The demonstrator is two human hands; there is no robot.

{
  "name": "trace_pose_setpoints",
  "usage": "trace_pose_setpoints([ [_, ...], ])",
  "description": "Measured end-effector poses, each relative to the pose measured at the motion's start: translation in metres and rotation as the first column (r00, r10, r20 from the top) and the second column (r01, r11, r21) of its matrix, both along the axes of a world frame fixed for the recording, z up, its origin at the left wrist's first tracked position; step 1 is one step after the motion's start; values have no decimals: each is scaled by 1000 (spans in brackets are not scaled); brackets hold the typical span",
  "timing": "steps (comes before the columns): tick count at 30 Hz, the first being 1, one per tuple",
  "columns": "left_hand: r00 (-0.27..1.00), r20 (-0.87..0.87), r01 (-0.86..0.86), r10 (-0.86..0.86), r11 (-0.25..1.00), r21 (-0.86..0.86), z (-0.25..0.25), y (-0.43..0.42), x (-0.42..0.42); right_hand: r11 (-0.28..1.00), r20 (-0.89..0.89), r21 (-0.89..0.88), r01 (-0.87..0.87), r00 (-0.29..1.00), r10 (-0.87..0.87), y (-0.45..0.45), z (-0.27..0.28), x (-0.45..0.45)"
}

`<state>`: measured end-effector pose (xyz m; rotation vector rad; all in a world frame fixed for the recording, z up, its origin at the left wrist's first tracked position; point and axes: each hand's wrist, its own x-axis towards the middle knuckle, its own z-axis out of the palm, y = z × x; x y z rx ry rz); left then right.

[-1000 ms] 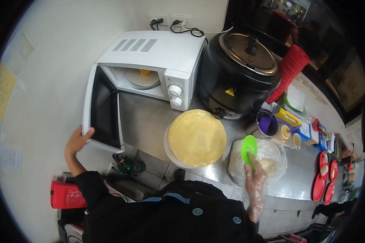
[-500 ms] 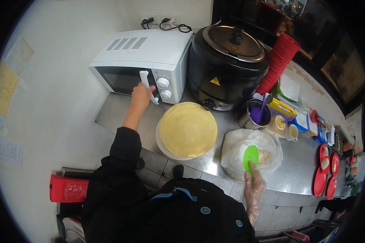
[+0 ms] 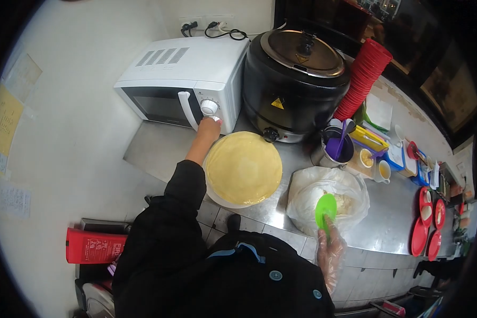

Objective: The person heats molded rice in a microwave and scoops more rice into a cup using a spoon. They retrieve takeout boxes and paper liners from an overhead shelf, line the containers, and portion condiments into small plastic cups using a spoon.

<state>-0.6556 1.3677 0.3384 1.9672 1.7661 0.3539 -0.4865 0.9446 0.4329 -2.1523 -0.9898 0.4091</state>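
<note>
My left hand (image 3: 209, 130), bare, has its fingers closed on the lower knob (image 3: 215, 118) of a white microwave (image 3: 206, 58), whose door is shut. A clear plastic glove covers my right hand (image 3: 331, 253), which grips a green rice paddle (image 3: 326, 208). The paddle's blade is over the near side of an open white plastic bag (image 3: 303, 193). Pale, crumbly food (image 3: 345, 203) that looks like rice shows inside the bag. Between my hands, a stack of round, thin yellow pancakes (image 3: 244, 168) lies on a white plate (image 3: 217, 200).
A black soup warmer (image 3: 291, 93) stands beside the microwave, with stacked red bowls (image 3: 363, 79) behind it. A metal pot (image 3: 323, 157) holds purple ladles (image 3: 335, 147). Cups and tubs line the counter (image 3: 387, 212). Red plates (image 3: 420, 237) sit farther right.
My left hand has moved right from the microwave's door handle to the lower knob. My right hand keeps hold of the rice paddle over the bag, nearly unmoved.
</note>
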Motion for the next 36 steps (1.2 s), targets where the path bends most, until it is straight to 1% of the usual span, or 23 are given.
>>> trace_pose_setpoints([
  [7, 999, 37, 14, -17, 998, 66, -2, -2, -3, 1000, -22, 27, 14, 1000, -14, 5, 2, 0],
  [10, 996, 79, 44, -51, 995, 84, 15, -34, -9, 996, -120, 66, 54, 992, -46, 10, -6, 8],
  [11, 990, 118, 69, -80, 993, 96, 30, -57, -9, 970, -380, 222, 103, 925, -12, 17, -6, 8],
  [12, 978, 95, 172, -183, 979, 112, 45, -84, -7, 919, -606, 347, 188, 792, 66, 24, -5, 7],
  [13, 866, 335, 403, -370, 914, -32, 57, -116, -8, 923, -607, 343, 176, 791, 75, 34, -4, 4],
  [14, 877, 261, 442, -403, 889, -116, 46, -160, 2, 887, -656, 426, 179, 736, 167, 47, -4, -3],
  [15, 622, 458, 707, -635, 707, 20, 30, -195, 3, 846, -693, 500, 184, 671, 263, 58, -5, -11],
  [16, 468, 525, 820, -711, 571, 40, 37, -232, 5, 857, -696, 493, 151, 660, 283, 69, -7, -19],
  [18, 423, 757, 756, -498, 654, 9, 39, -280, 4, 859, -781, 504, 94, 474, 406, 88, -12, -37],
  [19, 455, 760, 716, -464, 698, -2, 31, -291, -5, 868, -788, 494, 45, 446, 425, 93, -10, -43],
  [21, 394, 918, 371, -47, 922, -112, -2, -305, -28, 837, -741, 439, -327, 395, 543, 99, -5, -57],
  [22, 332, 943, 103, 34, 992, -73, -19, -306, -46, 815, -745, 436, -381, 356, 565, 99, -9, -60],
  [23, 253, 964, -173, 84, 984, -41, -31, -304, -71, 717, -568, 412, -563, 457, 685, 100, -16, -58],
  [24, 304, 942, -435, 140, 901, 7, -32, -303, -102, 603, -350, 349, -717, 497, 794, 100, -20, -59],
  [25, 379, 850, -667, 367, 745, -25, -48, -303, -138, 654, -445, 364, -663, 493, 748, 96, -21, -64],
  [26, 383, 801, -771, 460, 637, 3, -55, -312, -176, 620, -442, 368, -693, 457, 772, 93, -24, -64],
  [27, 610, 576, -779, 544, 548, 306, -69, -323, -217, 644, -491, 335, -688, 456, 742, 89, -28, -61],
  [28, 668, 303, -668, 680, 368, 647, -100, -335, -258, 672, -540, 296, -679, 461, 704, 84, -32, -57],
  [29, 584, 327, -801, 743, 460, 384, -105, -358, -293, 655, -539, 299, -694, 444, 716, 79, -37, -53],
  [31, 480, -43, -868, 876, 482, 119, -44, -391, -308, 678, -514, 231, -698, 504, 694, 71, -47, -44],
  [33, 453, -345, -890, 822, 437, -127, -41, -409, -347, 693, -529, 199, -693, 520, 671, 62, -49, -37],
  [34, 441, -346, -896, 828, 426, -124, -39, -412, -356, 715, -539, 166, -679, 545, 642, 59, -50, -34],
  [36, 433, -483, -901, 761, 358, -245, -36, -415, -372, 729, -558, 166, -664, 546, 625, 53, -51, -30],
])
